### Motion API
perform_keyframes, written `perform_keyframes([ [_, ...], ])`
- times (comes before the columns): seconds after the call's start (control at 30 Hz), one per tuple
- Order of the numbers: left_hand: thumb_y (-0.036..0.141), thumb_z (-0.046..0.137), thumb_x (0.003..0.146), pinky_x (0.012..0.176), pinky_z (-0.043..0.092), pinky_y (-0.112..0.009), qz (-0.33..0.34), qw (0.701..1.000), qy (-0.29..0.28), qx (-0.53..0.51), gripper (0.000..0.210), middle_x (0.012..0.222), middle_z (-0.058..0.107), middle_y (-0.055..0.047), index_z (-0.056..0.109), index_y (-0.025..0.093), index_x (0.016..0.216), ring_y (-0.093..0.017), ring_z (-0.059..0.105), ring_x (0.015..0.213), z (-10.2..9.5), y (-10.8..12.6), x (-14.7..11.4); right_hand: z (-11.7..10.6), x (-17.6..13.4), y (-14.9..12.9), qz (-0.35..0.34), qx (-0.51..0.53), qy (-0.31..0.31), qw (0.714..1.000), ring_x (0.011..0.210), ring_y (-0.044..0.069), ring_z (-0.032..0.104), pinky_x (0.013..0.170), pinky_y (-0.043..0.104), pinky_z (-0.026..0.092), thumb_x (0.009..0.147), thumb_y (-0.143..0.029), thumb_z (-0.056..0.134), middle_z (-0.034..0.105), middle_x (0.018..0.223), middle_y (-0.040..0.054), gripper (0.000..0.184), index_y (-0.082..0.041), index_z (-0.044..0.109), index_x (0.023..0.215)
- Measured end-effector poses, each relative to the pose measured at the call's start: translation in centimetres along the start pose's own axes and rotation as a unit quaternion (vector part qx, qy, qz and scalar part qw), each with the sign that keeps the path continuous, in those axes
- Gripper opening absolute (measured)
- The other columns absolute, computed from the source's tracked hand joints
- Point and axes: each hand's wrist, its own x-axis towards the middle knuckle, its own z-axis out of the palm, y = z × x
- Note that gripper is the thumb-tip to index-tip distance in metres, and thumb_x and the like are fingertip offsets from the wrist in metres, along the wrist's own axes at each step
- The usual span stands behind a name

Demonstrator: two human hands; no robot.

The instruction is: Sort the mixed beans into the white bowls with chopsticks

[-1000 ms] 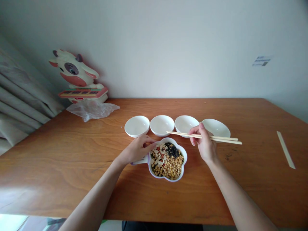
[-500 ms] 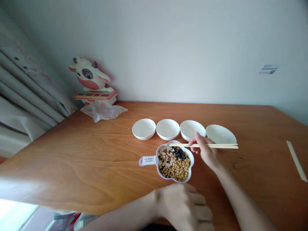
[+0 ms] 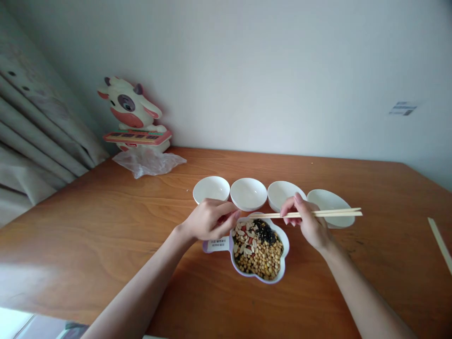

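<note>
My right hand is closed round a pair of pale wooden chopsticks, held nearly level. Their thin tips reach the far rim of a cloud-shaped, purple-edged bowl with a labelled handle. Inside this bowl lie pale peanut halves, black seeds and yellow beans. At the bowl's upper left rim is my left hand, its fingers curled and fingertips beside the rim. Whether it grips the rim or something small, I cannot make out.
Behind stand several white bowls in a row: far left, second, third and right. A cow toy keyboard and plastic bag are at the back left. A pale strip lies far right.
My left hand has come up from the near table edge to the left rim of the cloud-shaped bowl. My right hand keeps the chopsticks over the far rim. The view has shifted slightly.
</note>
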Motion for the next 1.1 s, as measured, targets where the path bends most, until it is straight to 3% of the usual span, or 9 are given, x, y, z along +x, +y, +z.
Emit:
perform_keyframes([
  [0.07,0.037,0.047,0.104,0.056,0.036,-0.029,-0.035,0.998,-0.049,-0.027,0.034,0.064,0.064,-0.003,0.07,0.02,0.085,-0.014,0.054,0.055,0.9,-0.5,-0.3,0.0,-0.7,0.7,-0.002,-0.011,0.016,1.0,0.054,0.014,0.05,0.051,0.029,0.035,0.106,-0.058,0.037,0.06,0.058,0.0032,0.062,-0.021,0.072,0.07],
  [0.23,0.043,0.045,0.106,0.052,0.031,-0.026,-0.109,0.98,-0.101,-0.133,0.041,0.062,0.059,0.0,0.066,0.018,0.081,-0.011,0.049,0.053,1.9,-0.6,-0.7,0.4,-1.5,1.8,0.011,-0.006,0.023,1.0,0.053,0.014,0.048,0.05,0.031,0.031,0.105,-0.056,0.039,0.06,0.059,0.0038,0.06,-0.021,0.074,0.071],
  [0.4,0.041,0.058,0.097,0.051,0.033,-0.022,-0.168,0.949,-0.16,-0.213,0.025,0.073,0.06,0.001,0.057,0.018,0.087,-0.012,0.051,0.061,2.0,-0.7,-1.1,1.0,-1.5,1.7,0.017,-0.006,0.001,1.0,0.055,0.015,0.049,0.051,0.031,0.031,0.106,-0.056,0.038,0.06,0.059,0.0037,0.061,-0.02,0.072,0.071],
  [0.53,0.034,0.066,0.09,0.059,0.042,-0.023,-0.199,0.925,-0.169,-0.278,0.022,0.086,0.063,-0.001,0.055,0.017,0.1,-0.014,0.057,0.072,2.3,-0.7,-0.9,1.1,-1.6,1.5,0.002,-0.014,-0.008,1.0,0.054,0.014,0.047,0.051,0.031,0.03,0.107,-0.054,0.038,0.06,0.058,0.0032,0.06,-0.02,0.072,0.071],
  [0.7,0.043,0.063,0.094,0.057,0.041,-0.024,-0.269,0.899,-0.169,-0.303,0.035,0.087,0.07,-0.004,0.063,0.014,0.113,-0.014,0.058,0.068,3.1,-0.8,-0.7,0.9,-1.6,1.3,-0.009,-0.014,-0.02,1.0,0.054,0.013,0.046,0.051,0.031,0.031,0.108,-0.053,0.034,0.061,0.06,0.0031,0.06,-0.021,0.072,0.074],
  [0.87,0.053,0.055,0.101,0.065,0.045,-0.024,-0.218,0.919,-0.178,-0.275,0.043,0.097,0.075,-0.006,0.073,0.017,0.115,-0.016,0.064,0.079,3.3,-0.9,-0.7,0.4,-1.6,1.2,-0.005,-0.009,-0.035,0.999,0.055,0.014,0.046,0.052,0.031,0.03,0.108,-0.055,0.03,0.061,0.061,0.0031,0.063,-0.021,0.071,0.075],
  [1.1,0.035,0.044,0.108,0.076,0.05,-0.027,-0.066,0.982,-0.141,-0.11,0.034,0.1,0.076,-0.006,0.072,0.021,0.119,-0.018,0.067,0.086,2.4,0.7,-0.5,0.2,-1.7,1.2,-0.006,-0.037,-0.035,0.999,0.056,0.014,0.048,0.054,0.032,0.03,0.108,-0.055,0.027,0.062,0.06,0.003,0.066,-0.02,0.072,0.074],
])
